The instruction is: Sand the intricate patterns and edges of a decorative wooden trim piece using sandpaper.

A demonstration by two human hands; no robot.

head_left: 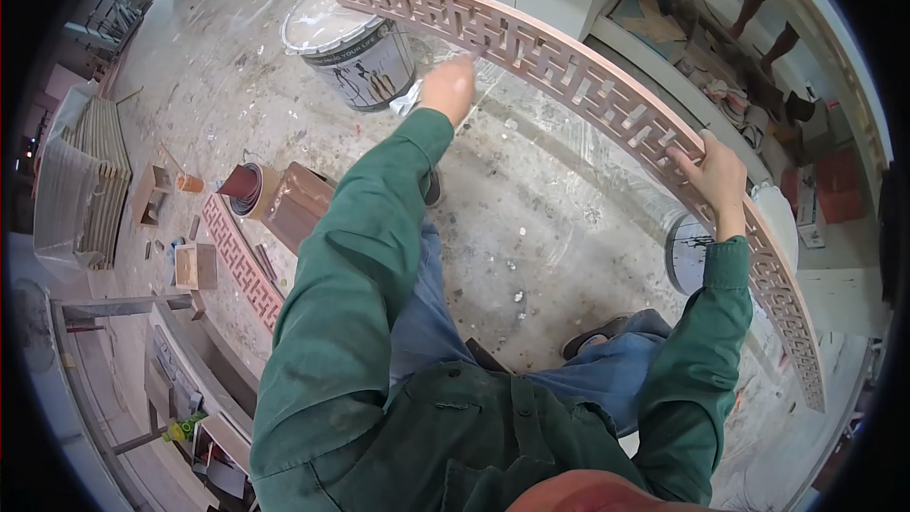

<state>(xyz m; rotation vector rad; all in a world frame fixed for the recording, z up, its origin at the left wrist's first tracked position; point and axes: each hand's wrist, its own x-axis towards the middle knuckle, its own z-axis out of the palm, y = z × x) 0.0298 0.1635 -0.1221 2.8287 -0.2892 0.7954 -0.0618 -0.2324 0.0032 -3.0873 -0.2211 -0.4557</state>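
Note:
A long pinkish fretwork panel (578,76) stretches across in front of me from upper left to lower right, its face cut through with an angular lattice. My right hand (713,171) grips its upper edge, thumb on the lattice face. My left hand (448,90) is closed close against the panel's lattice, left of its middle; what its fingers hold is hidden. A scrap of white material (406,100) shows beside that fist. The panel's left part passes over a white paint bucket (358,66), and its right part passes by another bucket (684,254).
Left on the floor are a second fretwork strip (237,256), a roll of brown abrasive-like sheet (248,190), a brown box (296,197) and a small wooden box (195,266). Wrapped stacked boards (85,180) stand farther left. A cluttered open cabinet (739,66) lies beyond the panel.

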